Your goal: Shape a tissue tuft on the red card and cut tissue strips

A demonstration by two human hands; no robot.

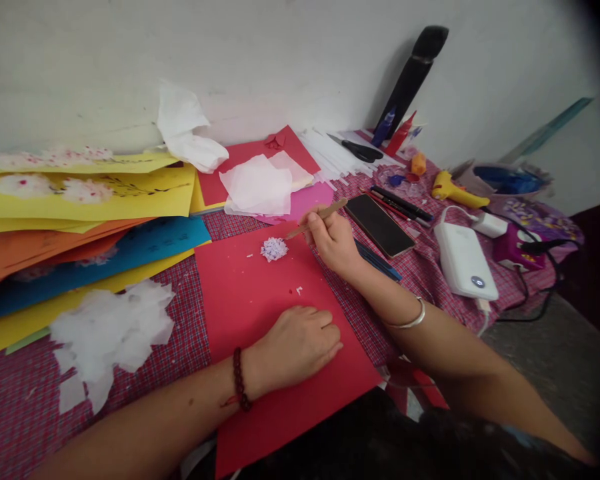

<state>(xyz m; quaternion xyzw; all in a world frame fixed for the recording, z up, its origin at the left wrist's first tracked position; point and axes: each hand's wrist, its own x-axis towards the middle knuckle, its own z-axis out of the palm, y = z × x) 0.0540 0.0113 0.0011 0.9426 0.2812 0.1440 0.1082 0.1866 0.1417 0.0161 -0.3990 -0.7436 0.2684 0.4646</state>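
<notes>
A sheet of red paper [240,320] lies in front of me with a small mound of white and purple paper bits [274,249] near its top edge. My right hand [333,240] is closed around a wooden craft stick [333,208], whose lower tip points down just beside the mound. Resting on the lower part of the sheet, my left hand [295,347] has its fingers curled in; their undersides are hidden, and nothing shows in them. A few stray crumbs lie on the red surface between the hands.
At left are stacked coloured sheets with blossom pictures [90,193] and a heap of white tissue pieces [115,327]. To the right lie a phone [380,225], pens [403,204], a white power bank [466,260] and a yellow glue gun [457,190]. Scissors [361,151] lie farther back.
</notes>
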